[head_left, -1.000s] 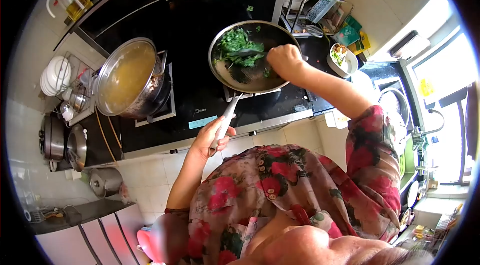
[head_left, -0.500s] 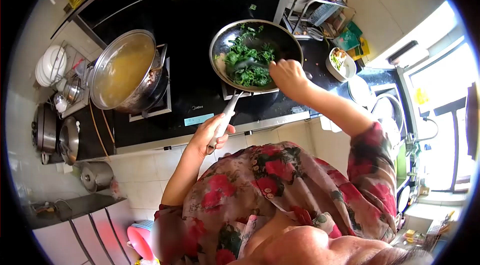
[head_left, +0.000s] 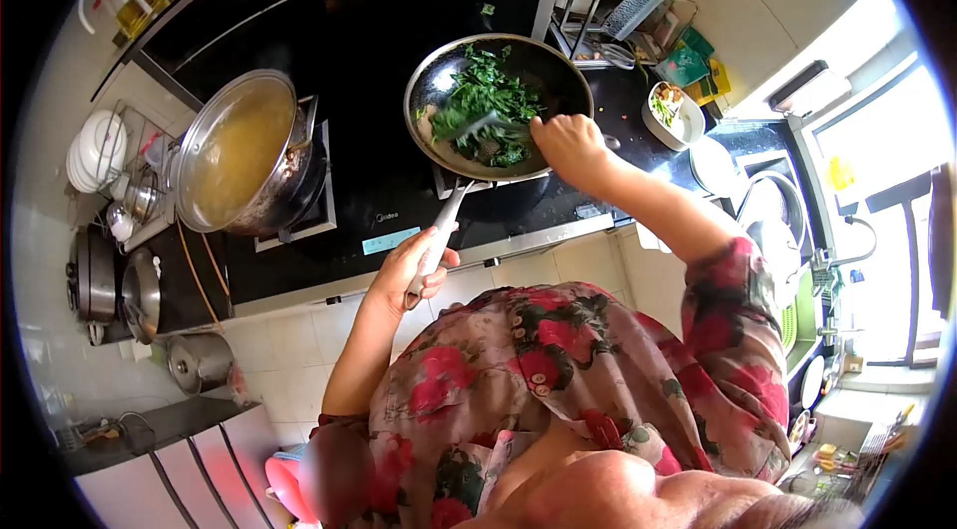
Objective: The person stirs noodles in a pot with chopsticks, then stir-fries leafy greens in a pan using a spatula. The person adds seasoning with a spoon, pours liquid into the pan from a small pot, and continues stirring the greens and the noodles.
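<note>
"Inspecting the stove (head_left: 364,145), with the person's side as six o'clock: where are the greens (head_left: 493,95)?"

"In the pan (head_left: 563,80), heaped across its middle and down toward six o'clock. Bare dark metal shows at two o'clock."

"State of the hands?"

"Left hand (head_left: 404,268), at seven o'clock from the pan: wrapped around the pan handle (head_left: 440,238). Right hand (head_left: 568,145), at four o'clock: fist closed on a spatula (head_left: 485,123), its blade pointing to nine o'clock among the leaves. The blade is blurred, so I cannot vouch for its exact shape."

"Progress, in your judgement?"

"Partway. Done: the leaves are in the pan, and the spatula is in among them. They look dark and moist, yet many stand loose rather than sunk into a flat mass, so I would not pass them as finished. Whether they are cooked through, I cannot tell."

"Outstanding?"

"None has been lifted out, so far as I can see. For the record: a pot (head_left: 299,192) of yellowish liquid stands uncovered at nine o'clock, and a white dish (head_left: 688,133) with cut pieces sits at three."
</note>
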A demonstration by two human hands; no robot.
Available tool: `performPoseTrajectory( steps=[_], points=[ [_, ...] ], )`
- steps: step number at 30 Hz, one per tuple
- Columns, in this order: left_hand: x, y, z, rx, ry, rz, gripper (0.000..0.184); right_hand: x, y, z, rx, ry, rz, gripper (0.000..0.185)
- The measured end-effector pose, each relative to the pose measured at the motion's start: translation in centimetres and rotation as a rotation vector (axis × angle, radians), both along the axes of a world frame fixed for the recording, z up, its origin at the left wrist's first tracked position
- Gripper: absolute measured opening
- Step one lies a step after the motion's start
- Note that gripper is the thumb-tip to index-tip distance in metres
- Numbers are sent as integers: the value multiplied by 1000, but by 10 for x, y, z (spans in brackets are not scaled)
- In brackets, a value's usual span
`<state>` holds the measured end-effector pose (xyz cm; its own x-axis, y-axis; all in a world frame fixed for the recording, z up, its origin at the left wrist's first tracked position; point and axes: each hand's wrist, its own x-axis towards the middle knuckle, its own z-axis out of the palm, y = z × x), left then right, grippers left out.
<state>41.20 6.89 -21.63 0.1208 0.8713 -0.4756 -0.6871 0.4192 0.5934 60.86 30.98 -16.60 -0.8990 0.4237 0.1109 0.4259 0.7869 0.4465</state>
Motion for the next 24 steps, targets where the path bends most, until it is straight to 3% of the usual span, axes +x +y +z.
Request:
performPoseTrajectory(
  steps=[1, 6, 8, 10, 12, 15, 19, 22, 23, 24],
  points=[
    [0, -1, 1, -6, 0, -7, 44, -12, 11, 3, -195, -106, -161, 15],
    [-1, 0, -1, 11, -4, 1, 44, 28, -10, 47, -279, -156, -108, 10],
    [-1, 0, 0, 2, 25, 6, 43, 25, -2, 57, -316, -198, -221, 9],
    [2, -2, -2, -20, 46, 5, 43, 22, 14, 46, -128, 32, -102, 10],
    [0, -1, -6, 16, -8, 1, 39, -4, 41, 28, -67, 72, -193, 12],
    [3, -3, -6, 3, -12, 25, 37, -22, 79, -23, 4, 54, -195, 8],
    [3, -2, -3, 11, -26, 19, 37, 1, 13, -2, -104, -132, -256, 6],
    [4, -1, -6, 8, -23, 21, 40, -10, 5, 0, -57, -120, -60, 7],
    [3, -1, -7, 18, -25, 18, 40, -18, 16, -14, 12, -13, -82, 6],
    [4, -3, -6, 20, -21, 16, 40, -31, 28, -13, -85, -89, -239, 7]
  ],
)
